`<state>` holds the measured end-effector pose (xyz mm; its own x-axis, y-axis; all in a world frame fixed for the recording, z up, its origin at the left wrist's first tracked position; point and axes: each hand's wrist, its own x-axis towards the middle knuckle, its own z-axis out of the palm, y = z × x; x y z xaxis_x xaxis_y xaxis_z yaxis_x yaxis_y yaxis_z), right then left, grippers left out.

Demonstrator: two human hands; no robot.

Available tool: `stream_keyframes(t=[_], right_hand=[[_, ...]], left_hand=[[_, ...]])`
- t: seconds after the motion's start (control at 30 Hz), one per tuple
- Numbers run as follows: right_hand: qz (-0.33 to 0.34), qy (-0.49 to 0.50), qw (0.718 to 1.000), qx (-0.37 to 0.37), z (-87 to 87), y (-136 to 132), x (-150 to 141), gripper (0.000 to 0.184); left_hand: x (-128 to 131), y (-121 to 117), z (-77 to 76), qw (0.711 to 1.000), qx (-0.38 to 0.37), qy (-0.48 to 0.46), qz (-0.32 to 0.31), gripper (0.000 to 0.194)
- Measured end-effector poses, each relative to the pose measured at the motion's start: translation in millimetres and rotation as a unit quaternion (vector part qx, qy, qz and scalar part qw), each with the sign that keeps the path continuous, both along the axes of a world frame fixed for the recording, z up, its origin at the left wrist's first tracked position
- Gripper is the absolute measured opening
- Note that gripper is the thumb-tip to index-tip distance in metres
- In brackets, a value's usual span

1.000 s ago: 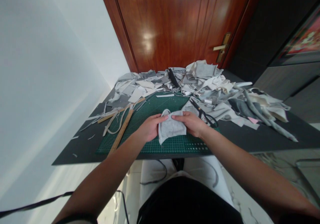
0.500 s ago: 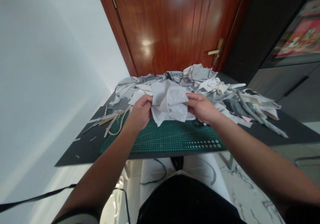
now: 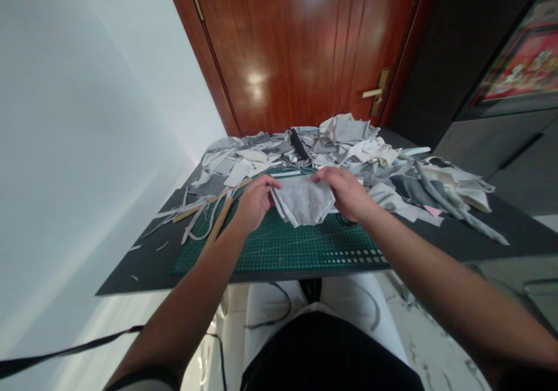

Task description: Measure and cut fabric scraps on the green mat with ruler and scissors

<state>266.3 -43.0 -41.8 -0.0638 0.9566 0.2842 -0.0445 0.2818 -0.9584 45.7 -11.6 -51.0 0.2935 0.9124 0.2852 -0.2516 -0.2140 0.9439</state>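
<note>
Between my two hands hangs a folded piece of light grey fabric (image 3: 304, 202), its layered edges pointing down over the green cutting mat (image 3: 279, 246). My left hand (image 3: 257, 201) pinches its upper left corner between thumb and fingers. At the upper right, my right hand (image 3: 343, 190) grips the same cloth, with the fingers over its top edge. A wooden ruler (image 3: 220, 219) and pale fabric strips lie on the mat's left side, close to my left forearm. Just below my right hand is a small black coil (image 3: 346, 219).
Piled fabric scraps (image 3: 349, 141) in grey, white and cream run along the table's back and right side. A dark strip (image 3: 299, 144) lies among them. Thin offcuts lie on the dark table (image 3: 131, 275) at left. Behind stands a wooden door (image 3: 296, 48).
The fabric has gone from spread out with loose flaps to folded over into a smaller, hanging piece. Both hands have shifted slightly, and scraps behind the cloth are more exposed.
</note>
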Motion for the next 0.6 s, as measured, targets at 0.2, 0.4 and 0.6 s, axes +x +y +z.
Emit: stream_keyframes(t=[0.2,0.4,0.6], right_hand=[[-0.024,-0.076,0.995,0.054,-22.3,10,-11,0.037],[-0.056,0.091,0.985,-0.132,-35.2,51,-4,0.042],[-0.107,0.048,0.969,-0.216,22.8,119,29,0.016]], left_hand=[[6,17,-22.4,0.998,-0.052,0.037,0.006,0.037],[2,60,-39.9,0.992,-0.12,0.027,-0.007,0.033],[-61,166,-28.9,0.891,0.005,0.328,0.313,0.014]])
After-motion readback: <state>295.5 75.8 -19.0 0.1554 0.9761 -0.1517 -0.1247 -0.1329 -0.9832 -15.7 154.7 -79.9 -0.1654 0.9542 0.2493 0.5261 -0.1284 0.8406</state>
